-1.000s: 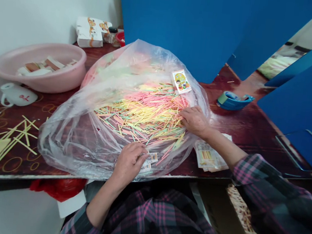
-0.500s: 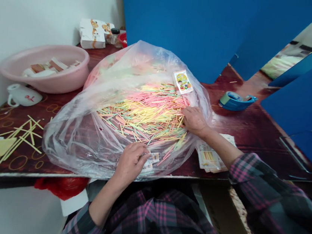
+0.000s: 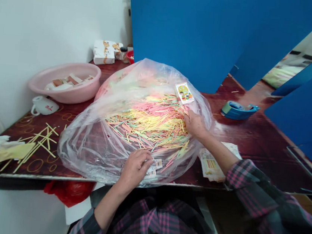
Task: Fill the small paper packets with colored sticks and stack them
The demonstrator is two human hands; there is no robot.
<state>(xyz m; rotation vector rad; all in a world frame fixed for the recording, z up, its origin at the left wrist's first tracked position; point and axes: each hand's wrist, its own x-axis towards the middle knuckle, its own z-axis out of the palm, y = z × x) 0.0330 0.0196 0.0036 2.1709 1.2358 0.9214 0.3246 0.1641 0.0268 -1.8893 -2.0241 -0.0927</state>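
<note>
A large clear plastic bag (image 3: 81, 153) lies spread on the table, with a heap of thin pastel sticks (image 3: 150, 120) in pink, yellow and green on it. At the heap's right edge my right hand (image 3: 196, 125) has its fingers bent onto the sticks, the fingertips partly hidden. My left hand (image 3: 136, 166) rests on the front of the bag, thumb and fingers drawn together; what they hold, if anything, is hidden. Beside it lie small printed packets (image 3: 156, 164). Just above my right hand, a small white printed box (image 3: 184, 93) sits on the heap.
To the left stand a pink basin (image 3: 62, 97) and a tipped white mug (image 3: 46, 106), with long yellow sticks (image 3: 40, 142) in front. On the right are a blue tape dispenser (image 3: 238, 111) and flat printed packs (image 3: 213, 168). Blue panels (image 3: 188, 30) rise behind the table.
The whole view has shifted, so the table sits lower and further right in the picture. Both hands stay at nearly the same places on the bag and the heap.
</note>
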